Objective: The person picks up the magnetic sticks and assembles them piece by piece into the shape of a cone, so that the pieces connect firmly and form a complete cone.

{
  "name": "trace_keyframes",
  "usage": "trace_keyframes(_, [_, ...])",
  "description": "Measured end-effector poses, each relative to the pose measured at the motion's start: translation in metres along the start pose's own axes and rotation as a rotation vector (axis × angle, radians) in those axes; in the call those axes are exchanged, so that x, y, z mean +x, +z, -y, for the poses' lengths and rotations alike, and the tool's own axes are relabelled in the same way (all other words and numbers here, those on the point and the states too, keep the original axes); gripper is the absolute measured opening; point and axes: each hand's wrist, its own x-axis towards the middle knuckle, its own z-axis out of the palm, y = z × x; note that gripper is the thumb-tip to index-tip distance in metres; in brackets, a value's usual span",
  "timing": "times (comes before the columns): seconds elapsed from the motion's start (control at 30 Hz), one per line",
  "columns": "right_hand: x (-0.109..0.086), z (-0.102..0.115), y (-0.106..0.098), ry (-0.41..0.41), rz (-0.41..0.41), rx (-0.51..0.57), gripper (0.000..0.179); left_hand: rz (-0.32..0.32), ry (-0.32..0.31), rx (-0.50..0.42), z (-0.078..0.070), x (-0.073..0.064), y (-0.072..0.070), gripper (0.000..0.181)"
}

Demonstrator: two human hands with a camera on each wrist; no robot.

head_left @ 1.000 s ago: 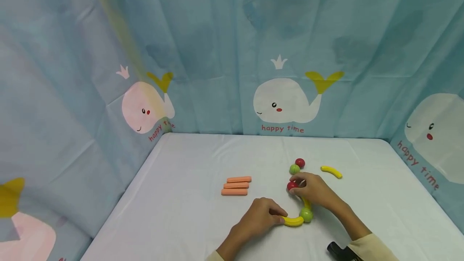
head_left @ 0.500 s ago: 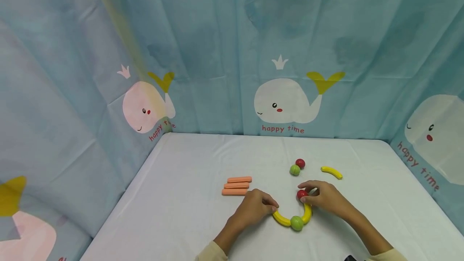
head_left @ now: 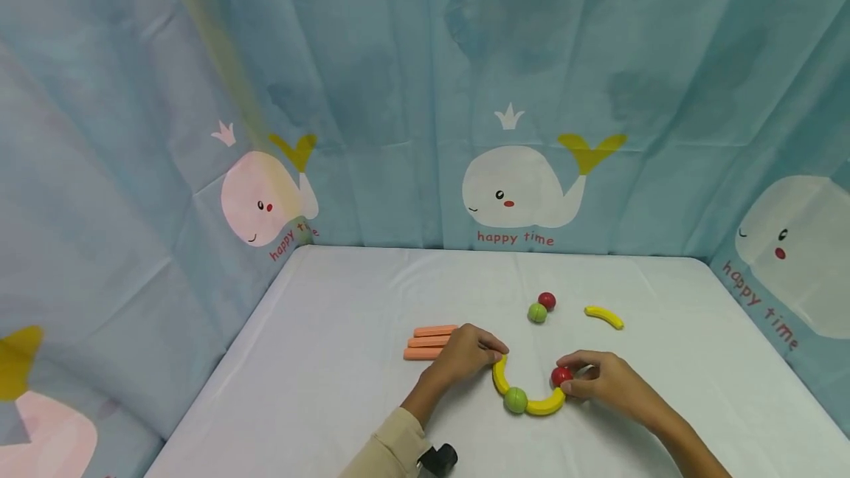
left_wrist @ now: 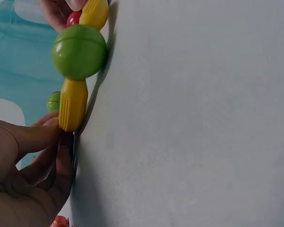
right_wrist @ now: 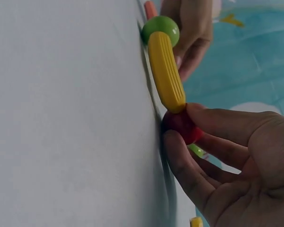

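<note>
Apart | left hand (head_left: 467, 352) curled, pinching banana (head_left: 500, 377) tip | right hand (head_left: 603, 379) curled, pinching red ball (head_left: 559, 377)

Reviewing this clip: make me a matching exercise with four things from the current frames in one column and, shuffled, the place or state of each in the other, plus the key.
Things
1. Left hand
2. Right hand
3. Lone curved yellow stick
4. Three straight orange sticks

Places and states
A. Pinches a glossy red ball
B. Lie side by side, partly hidden by a hand in the head view
C. Pinches the end of a ridged, curved yellow piece
D. Lies apart, right of the far green ball and far red ball in the head view

Pairs: 1-C, 2-A, 3-D, 4-B
</note>
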Motion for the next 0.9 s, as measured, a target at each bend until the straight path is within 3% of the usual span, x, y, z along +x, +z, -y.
trace_keyframes(0.23, [-0.003, 0.001, 0.009, -0.01, 0.003, 0.048, 0.04, -0.001, -0.013, 0.015, 0.002, 0.016, 0.002, 0.01])
trace_keyframes(0.47, [-0.003, 0.003, 0.015, -0.003, -0.022, 0.029, 0.037, -0.005, -0.02, 0.012, 0.0, 0.02, 0.004, 0.011])
trace_keyframes(0.67, [-0.002, 0.002, 0.015, 0.0, -0.004, 0.05, 0.04, -0.089, -0.012, -0.016, -0.003, 0.012, 0.012, 0.012])
trace_keyframes(0.9, [-0.001, 0.0, 0.011, -0.044, 0.02, 0.051, 0.044, -0.128, 0.012, -0.186, -0.027, -0.014, 0.029, 0.015])
